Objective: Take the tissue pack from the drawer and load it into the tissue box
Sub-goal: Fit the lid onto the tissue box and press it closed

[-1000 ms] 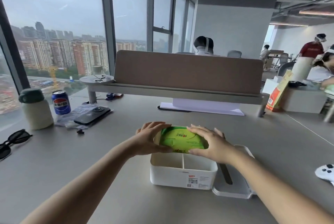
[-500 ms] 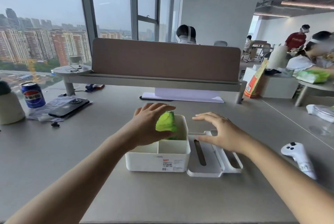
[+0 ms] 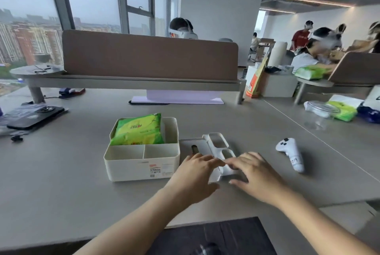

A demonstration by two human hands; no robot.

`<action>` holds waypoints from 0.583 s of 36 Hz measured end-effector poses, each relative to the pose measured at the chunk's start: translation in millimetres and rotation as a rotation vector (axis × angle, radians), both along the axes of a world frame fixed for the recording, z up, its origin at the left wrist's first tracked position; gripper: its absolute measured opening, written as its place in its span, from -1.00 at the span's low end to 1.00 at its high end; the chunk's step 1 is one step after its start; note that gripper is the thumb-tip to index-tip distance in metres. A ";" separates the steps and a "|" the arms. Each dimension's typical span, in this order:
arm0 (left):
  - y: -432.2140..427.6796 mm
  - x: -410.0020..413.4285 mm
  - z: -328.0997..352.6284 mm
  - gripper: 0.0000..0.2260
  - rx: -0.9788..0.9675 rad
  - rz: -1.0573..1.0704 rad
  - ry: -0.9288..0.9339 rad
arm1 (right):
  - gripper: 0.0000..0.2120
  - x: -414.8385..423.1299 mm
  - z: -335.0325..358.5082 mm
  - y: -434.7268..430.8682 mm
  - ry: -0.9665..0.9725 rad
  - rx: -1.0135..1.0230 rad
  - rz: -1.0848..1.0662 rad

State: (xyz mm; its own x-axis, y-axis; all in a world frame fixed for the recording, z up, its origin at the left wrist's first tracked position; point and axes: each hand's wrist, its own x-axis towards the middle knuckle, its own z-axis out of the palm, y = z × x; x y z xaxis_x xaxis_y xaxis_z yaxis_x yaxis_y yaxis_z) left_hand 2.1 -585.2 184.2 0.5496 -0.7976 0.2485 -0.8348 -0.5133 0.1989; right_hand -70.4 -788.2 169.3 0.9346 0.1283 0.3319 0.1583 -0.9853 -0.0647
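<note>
A green tissue pack lies tilted in the large back compartment of the white tissue box, whose two small front compartments hold nothing. The box's white lid lies flat on the desk just right of the box. My left hand covers the lid's near edge, fingers on top and thumb at the corner below. My right hand is beside it, fingers spread, its fingertips touching the lid's near right corner.
A white game controller lies to the right of the lid. A black phone is at the far left. A brown desk partition runs across the back. More green tissue packs sit far right, where other people work.
Both hands have let go of the tissue pack, which now rests in the box. My left hand moved right onto the lid and my right hand drew nearer along it.
</note>
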 end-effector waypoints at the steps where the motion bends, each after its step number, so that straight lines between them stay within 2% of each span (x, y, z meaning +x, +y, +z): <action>1: -1.0 0.6 -2.3 -0.50 -0.001 0.004 0.022 | -0.49 -1.4 -1.0 -1.4 -0.022 -0.018 -0.005; 3: -1.3 2.7 -6.5 -0.51 -0.009 0.012 0.067 | -0.52 -3.9 -2.4 -5.5 -0.077 -0.074 0.000; 5: -0.8 5.9 -10.8 -0.51 -0.019 0.013 0.105 | -0.64 -7.0 -2.9 -10.3 -0.132 -0.101 0.048; 8: -2.0 11.9 -14.2 -0.52 -0.050 -0.002 0.106 | -0.79 -11.4 3.2 -18.1 -0.224 -0.040 0.096; 11: -5.6 16.5 -7.7 -0.54 -0.134 -0.008 0.088 | -0.83 -14.4 23.8 -21.3 -0.326 0.034 0.084; 14: -8.8 19.4 9.6 -0.52 -0.298 -0.006 0.097 | -0.82 -13.1 49.8 -19.3 -0.432 0.083 0.034; 18: -9.6 25.2 34.4 -0.28 -0.595 0.007 0.118 | -0.82 -1.2 80.1 -19.7 -0.513 0.272 -0.026; 21: -8.4 33.9 45.0 -0.05 -0.735 0.023 0.191 | -0.85 9.0 100.1 -19.6 -0.607 0.432 -0.069</action>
State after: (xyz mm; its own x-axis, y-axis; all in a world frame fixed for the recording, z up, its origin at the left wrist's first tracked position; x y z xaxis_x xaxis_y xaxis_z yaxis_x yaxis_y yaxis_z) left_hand 36.0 -593.6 229.1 0.6507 -0.4517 0.6103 -0.7424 -0.2097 0.6363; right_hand -61.5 -807.8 269.3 0.5719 -0.1833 0.7996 0.2279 -0.9008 -0.3696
